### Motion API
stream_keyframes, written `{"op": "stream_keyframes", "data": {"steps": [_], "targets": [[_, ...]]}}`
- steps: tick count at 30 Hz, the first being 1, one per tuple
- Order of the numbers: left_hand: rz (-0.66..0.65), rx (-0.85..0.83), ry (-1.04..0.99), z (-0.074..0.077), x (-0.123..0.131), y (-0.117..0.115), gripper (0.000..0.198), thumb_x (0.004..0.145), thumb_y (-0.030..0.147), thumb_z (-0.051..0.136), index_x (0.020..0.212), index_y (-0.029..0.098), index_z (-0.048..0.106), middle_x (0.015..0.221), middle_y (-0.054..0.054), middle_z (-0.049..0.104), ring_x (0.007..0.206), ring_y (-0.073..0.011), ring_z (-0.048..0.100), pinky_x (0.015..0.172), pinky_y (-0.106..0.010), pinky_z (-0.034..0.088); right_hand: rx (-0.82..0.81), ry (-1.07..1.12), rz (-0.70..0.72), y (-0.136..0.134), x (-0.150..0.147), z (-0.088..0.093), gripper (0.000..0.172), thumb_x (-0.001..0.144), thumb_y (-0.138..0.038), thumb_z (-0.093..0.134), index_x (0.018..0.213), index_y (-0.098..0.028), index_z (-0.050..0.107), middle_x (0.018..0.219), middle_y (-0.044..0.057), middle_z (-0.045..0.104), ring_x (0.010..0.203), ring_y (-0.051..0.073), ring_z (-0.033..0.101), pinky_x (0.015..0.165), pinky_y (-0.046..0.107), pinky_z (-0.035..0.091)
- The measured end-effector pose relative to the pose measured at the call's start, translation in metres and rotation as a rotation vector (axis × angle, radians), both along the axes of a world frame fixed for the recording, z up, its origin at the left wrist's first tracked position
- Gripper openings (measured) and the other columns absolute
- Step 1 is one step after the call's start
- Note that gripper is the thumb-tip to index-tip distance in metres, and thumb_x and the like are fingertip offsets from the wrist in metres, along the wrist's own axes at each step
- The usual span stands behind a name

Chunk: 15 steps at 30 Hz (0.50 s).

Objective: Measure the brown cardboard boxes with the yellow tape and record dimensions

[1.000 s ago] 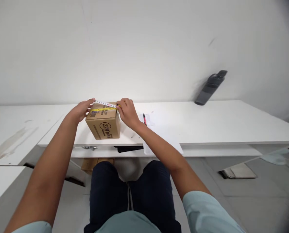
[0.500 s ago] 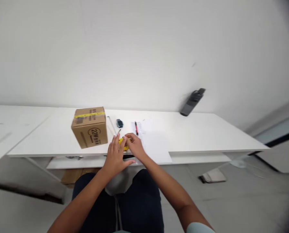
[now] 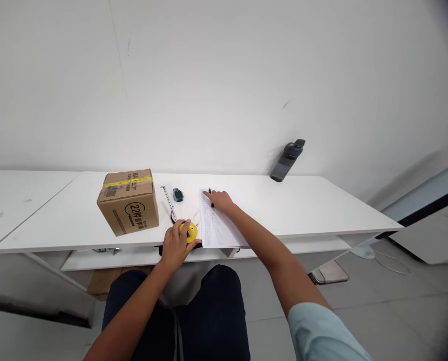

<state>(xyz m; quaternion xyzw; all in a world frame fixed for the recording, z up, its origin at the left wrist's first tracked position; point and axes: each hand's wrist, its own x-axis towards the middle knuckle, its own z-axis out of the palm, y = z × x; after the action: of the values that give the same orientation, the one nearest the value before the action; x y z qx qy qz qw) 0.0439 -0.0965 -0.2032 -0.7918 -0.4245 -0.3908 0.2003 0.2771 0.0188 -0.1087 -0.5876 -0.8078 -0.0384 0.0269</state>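
A yellow tape measure (image 3: 191, 231) sits in the grip of my left hand (image 3: 174, 245) at the table's front edge. Its blade (image 3: 167, 198) is pulled out and lies on the table, pointing away to the upper left. My right hand (image 3: 220, 199) is over a pen (image 3: 212, 204), its index finger crossing the pen and the other fingers curled. Part of the pen is hidden under the hand. Below the pen lies a sheet of paper (image 3: 218, 228) with writing on it, partly covered by my right forearm. A dark watch (image 3: 177, 194) rests beside the blade.
A cardboard box (image 3: 128, 203) with yellow tape stands left of the blade. Toward the back right, a dark bottle (image 3: 287, 161) is near the wall. Under the white tabletop (image 3: 302, 205) runs a shelf (image 3: 314, 244), close above my knees.
My right hand has left the tape measure and moved up and right onto the pen. The left hand keeps the tape measure near the table edge. The view has shifted slightly.
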Motion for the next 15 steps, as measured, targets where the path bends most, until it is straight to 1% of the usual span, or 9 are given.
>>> {"op": "stream_keyframes", "data": {"steps": [2,5,7,8,11,13,15], "targets": [[-0.046,-0.003,0.009,0.004,-0.001,-0.002,0.062,0.093,0.056,0.056,0.137,0.013,0.048,0.125,-0.022,0.06,0.111,-0.0312,0.063,0.092,-0.045,0.052,-0.017,-0.092,0.035,0.016,0.002,-0.004,0.046,0.091,-0.004,0.05,0.134,-0.018,0.057,0.127,0.021,0.065,0.105,0.028,0.068,0.087,0.038,0.047],[-0.104,-0.007,-0.031,0.012,-0.003,-0.006,0.048,0.098,0.048,0.05,0.133,0.015,0.05,0.124,-0.018,0.057,0.11,-0.0283,0.062,0.091,-0.043,0.054,-0.001,-0.195,0.1,0.026,0.009,-0.008,0.036,0.093,-0.004,0.045,0.122,-0.018,0.062,0.126,0.019,0.065,0.111,0.026,0.065,0.091,0.037,0.043],[-0.109,-0.023,-0.058,0.017,-0.002,-0.007,0.04,0.099,0.041,0.051,0.13,0.017,0.051,0.123,-0.017,0.055,0.109,-0.0267,0.061,0.089,-0.042,0.056,0.028,-0.242,0.115,0.027,0.019,-0.008,0.038,0.094,-0.003,0.043,0.125,-0.017,0.059,0.122,0.018,0.067,0.11,0.025,0.065,0.09,0.036,0.042],[-0.112,-0.018,-0.055,0.019,-0.002,-0.006,0.037,0.098,0.038,0.053,0.129,0.017,0.052,0.123,-0.016,0.055,0.109,-0.0264,0.061,0.089,-0.042,0.057,0.041,-0.261,0.107,0.027,0.025,-0.008,0.04,0.093,-0.003,0.043,0.128,-0.017,0.057,0.118,0.018,0.068,0.106,0.025,0.066,0.088,0.035,0.042],[-0.148,0.076,0.008,0.023,-0.003,-0.001,0.031,0.095,0.029,0.061,0.124,0.019,0.056,0.12,-0.015,0.055,0.115,-0.0281,0.06,0.095,-0.044,0.057,0.037,-0.295,0.063,0.029,0.043,-0.01,0.05,0.092,-0.005,0.047,0.14,-0.02,0.049,0.109,0.015,0.07,0.086,0.023,0.069,0.076,0.033,0.042],[-0.157,0.132,0.035,0.024,-0.005,0.004,0.029,0.092,0.023,0.064,0.121,0.019,0.057,0.12,-0.015,0.055,0.122,-0.0299,0.058,0.098,-0.045,0.056,0.009,-0.29,0.059,0.031,0.049,-0.014,0.057,0.09,-0.008,0.052,0.144,-0.026,0.046,0.114,0.013,0.069,0.078,0.021,0.069,0.071,0.031,0.041],[-0.147,0.136,0.033,0.025,-0.007,0.007,0.031,0.091,0.022,0.066,0.12,0.019,0.057,0.121,-0.015,0.055,0.125,-0.0311,0.057,0.099,-0.045,0.057,-0.005,-0.253,0.076,0.034,0.05,-0.019,0.055,0.089,-0.008,0.054,0.14,-0.027,0.05,0.12,0.013,0.067,0.081,0.02,0.069,0.072,0.031,0.041]]}}
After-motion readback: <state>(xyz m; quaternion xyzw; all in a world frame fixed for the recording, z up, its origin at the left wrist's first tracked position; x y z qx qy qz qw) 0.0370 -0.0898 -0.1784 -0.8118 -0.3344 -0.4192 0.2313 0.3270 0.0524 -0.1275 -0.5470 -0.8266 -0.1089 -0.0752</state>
